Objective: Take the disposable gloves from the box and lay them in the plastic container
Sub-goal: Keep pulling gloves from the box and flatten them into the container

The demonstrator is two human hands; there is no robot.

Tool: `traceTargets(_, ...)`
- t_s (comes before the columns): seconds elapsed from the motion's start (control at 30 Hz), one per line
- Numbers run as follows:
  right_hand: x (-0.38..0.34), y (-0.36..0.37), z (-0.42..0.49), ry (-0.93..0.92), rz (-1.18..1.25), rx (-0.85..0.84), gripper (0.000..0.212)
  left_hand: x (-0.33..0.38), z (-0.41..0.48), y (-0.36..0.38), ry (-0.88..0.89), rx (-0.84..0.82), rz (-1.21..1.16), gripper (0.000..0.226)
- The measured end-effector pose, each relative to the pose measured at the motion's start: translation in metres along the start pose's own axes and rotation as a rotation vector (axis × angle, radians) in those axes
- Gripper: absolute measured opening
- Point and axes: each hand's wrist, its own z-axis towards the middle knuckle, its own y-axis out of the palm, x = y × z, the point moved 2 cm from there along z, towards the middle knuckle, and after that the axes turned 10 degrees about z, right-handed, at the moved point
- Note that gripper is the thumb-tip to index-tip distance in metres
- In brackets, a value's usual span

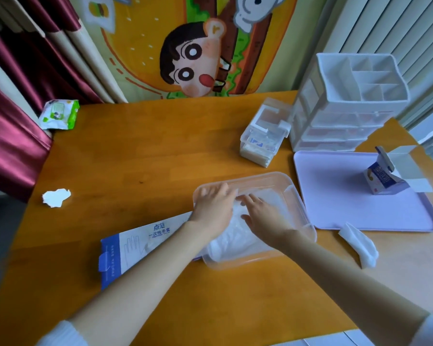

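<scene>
A clear plastic container (296,196) sits on the wooden table in front of me. A stack of thin translucent disposable gloves (238,236) lies inside it and bulges over its near left edge. Both hands are inside the container, on top of the gloves. My left hand (214,206) lies flat on them with its fingers straight, toward the far left corner. My right hand (261,214) rests on the gloves beside it, fingers spread and reaching left. The blue and white glove box (138,245) lies flat to the left of the container, partly under my left forearm.
A lilac tray (340,196) with an opened small carton (385,178) lies to the right. Behind stand a white drawer organiser (348,106) and a small clear box (265,133). A folded tissue (359,243), a paper scrap (56,197) and a wipes pack (59,114) lie around.
</scene>
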Motion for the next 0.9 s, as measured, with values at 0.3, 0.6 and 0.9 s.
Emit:
traceTargets(0.3, -0.116, 0.044, -0.015, -0.409, 0.19, 0.122, 0.032, -0.097, -0.093, 0.047, -0.318, -0.002, -0.083, 0.04)
traceTargets(0.6, -0.136, 0.121, 0.022, -0.187, -0.177, -0.234, 0.051, -0.109, -0.13, 0.107, -0.379, -0.312, -0.199, 0.082)
traceTargets(0.9, -0.144, 0.121, 0.031, -0.151, -0.278, -0.23, 0.027, -0.104, -0.131, 0.112, -0.387, -0.29, -0.254, 0.082)
